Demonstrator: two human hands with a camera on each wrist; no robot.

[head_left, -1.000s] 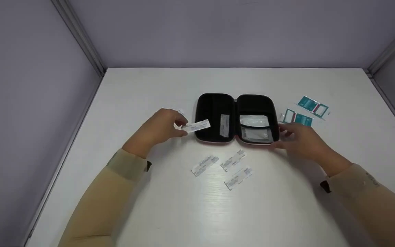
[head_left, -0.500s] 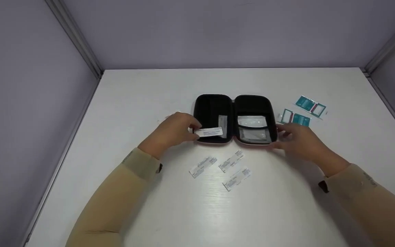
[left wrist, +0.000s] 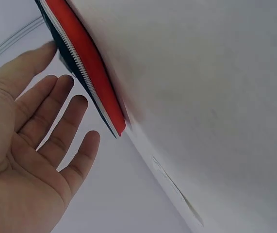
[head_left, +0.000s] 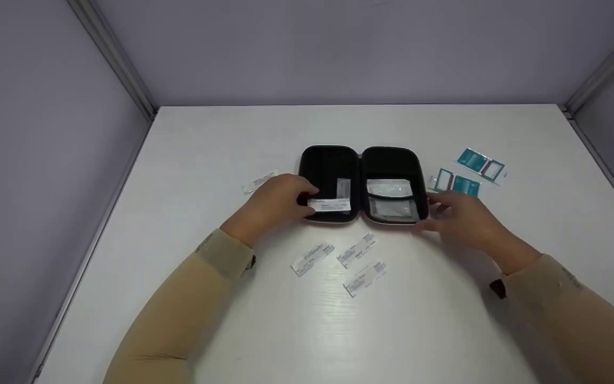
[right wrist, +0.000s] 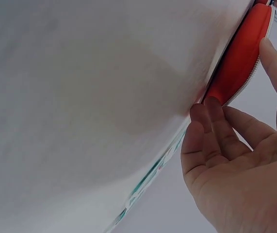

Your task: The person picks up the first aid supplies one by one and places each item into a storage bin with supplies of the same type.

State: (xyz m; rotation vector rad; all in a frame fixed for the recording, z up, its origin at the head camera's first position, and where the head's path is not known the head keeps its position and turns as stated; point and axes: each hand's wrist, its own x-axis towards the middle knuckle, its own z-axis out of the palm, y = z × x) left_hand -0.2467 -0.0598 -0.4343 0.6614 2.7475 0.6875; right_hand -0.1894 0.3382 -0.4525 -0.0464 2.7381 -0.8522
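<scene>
Clock face read from the head view, case as centre. Hard-shell zip case point(head_left: 392, 160) lies spread flat on the table point(head_left: 307, 341), red shell, black lining. Left hand point(head_left: 280, 197) at 9 o'clock: thumb and fingers parted, the near end of a printed white packet point(head_left: 333, 205) between them; no firm pinch seen, thumb contact cannot be told. Packet sits over the left half, towards its 6 o'clock, crossing the lower part of a second white packet point(head_left: 344, 186) at its 3 o'clock.

Right hand point(head_left: 461, 216) between 3 and 4 o'clock: thumb and fingers curled about the case's right end, gripping it. Clear packets point(head_left: 390, 188) lie in the right half, an elastic band point(head_left: 396, 198) across them.

Risks, judged: withdrawing the left fingers could drag the packet if its end catches on the thumb; a crosswise packet could snag the zip if the halves fold; a tug from the right hand could slide the case towards the three loose packets point(head_left: 365, 278) at 6–7 o'clock
</scene>
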